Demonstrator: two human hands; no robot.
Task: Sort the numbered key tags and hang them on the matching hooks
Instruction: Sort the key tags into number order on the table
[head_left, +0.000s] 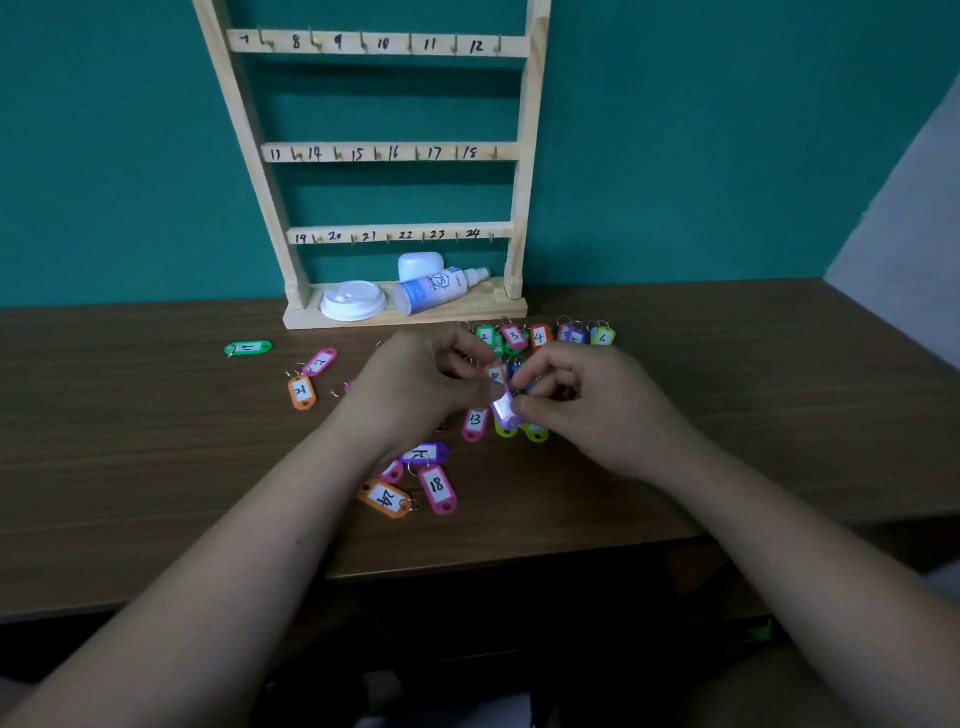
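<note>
A wooden hook rack (524, 156) stands against the teal wall, with rails numbered 7 to 24 and bare hooks. Coloured key tags lie scattered on the brown table (156, 457). A row of tags 2 (485, 336), 3 (514, 336), 4 (539, 338) and 6 (602, 338) sits by the rack's base. Both hands meet over the pile's middle. My left hand (415, 384) and my right hand (582, 400) together pinch a purple tag (504, 405); its number is blurred. Tags 13 (475, 423), 18 (437, 487), 24 (385, 499) and 21 (301, 392) lie around them.
On the rack's base lie a white cup lid (353, 300), a spray bottle (441, 290) on its side and a small white case (420, 265). A green tag (248, 348) and a pink tag (319, 362) lie at the left. The table's front edge is near my forearms.
</note>
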